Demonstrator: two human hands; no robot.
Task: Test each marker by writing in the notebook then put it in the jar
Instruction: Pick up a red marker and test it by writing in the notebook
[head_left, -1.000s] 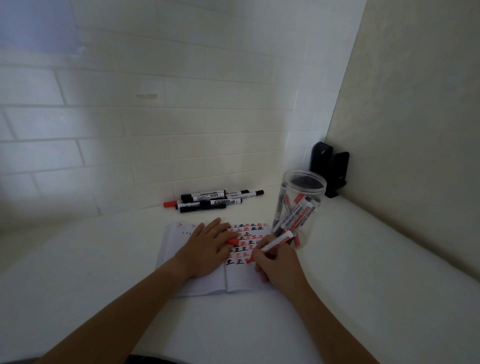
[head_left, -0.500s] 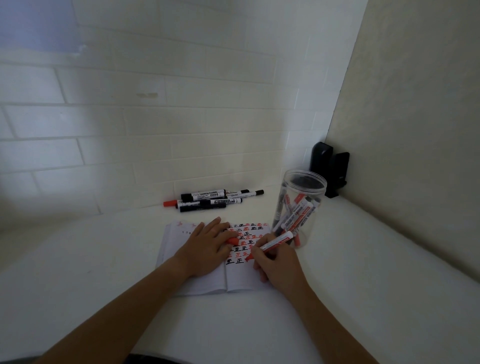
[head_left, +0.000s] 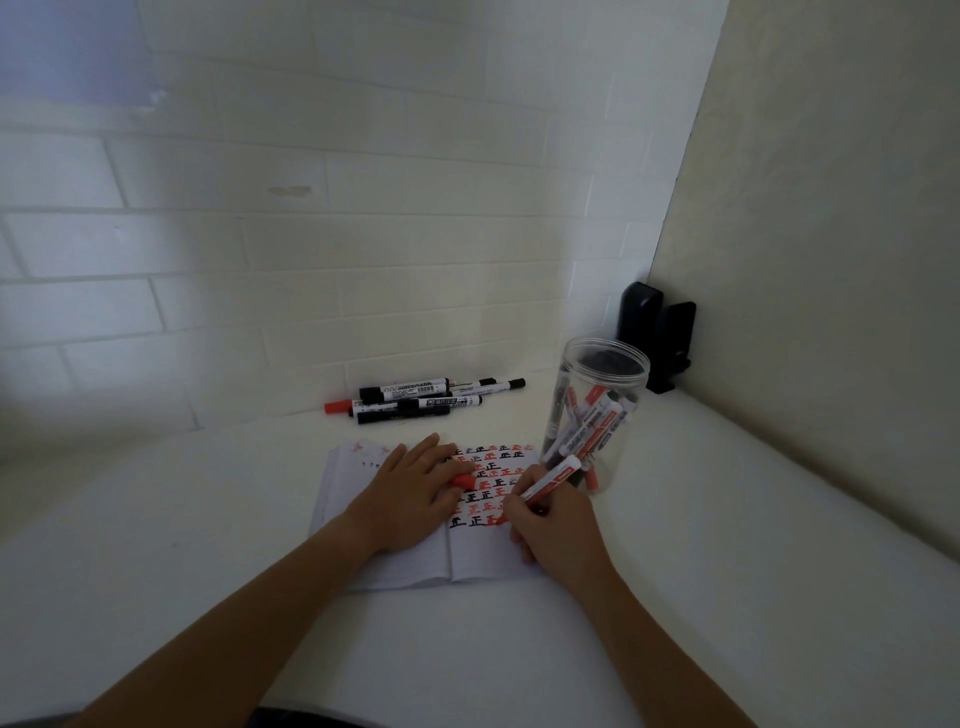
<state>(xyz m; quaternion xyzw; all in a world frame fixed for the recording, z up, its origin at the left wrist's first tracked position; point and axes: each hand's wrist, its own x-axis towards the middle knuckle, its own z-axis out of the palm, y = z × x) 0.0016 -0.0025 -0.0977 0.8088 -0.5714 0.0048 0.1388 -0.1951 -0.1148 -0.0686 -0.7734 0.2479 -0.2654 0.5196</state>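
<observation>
Red marker (head_left: 551, 479) tip on open notebook (head_left: 410, 566), clear jar (head_left: 597, 415) upright beside, perhaps half-full

Brightness: the scene is being lit dimly and evenly, with a grey-green cast.
Source: a pale bluish patch is being thrown on the brick wall (head_left: 322, 249) at upper left.
Shadows: soft shade is being cast into the corner behind the jar (head_left: 597, 415) and beneath the hands.
Glare: the jar's clear rim is being faintly highlighted.
Distortion: brick lines and the tabletop (head_left: 727, 519) edge are being bowed by the wide lens.
Sharpness: edges are being rendered soft; marker print is being left barely legible.
</observation>
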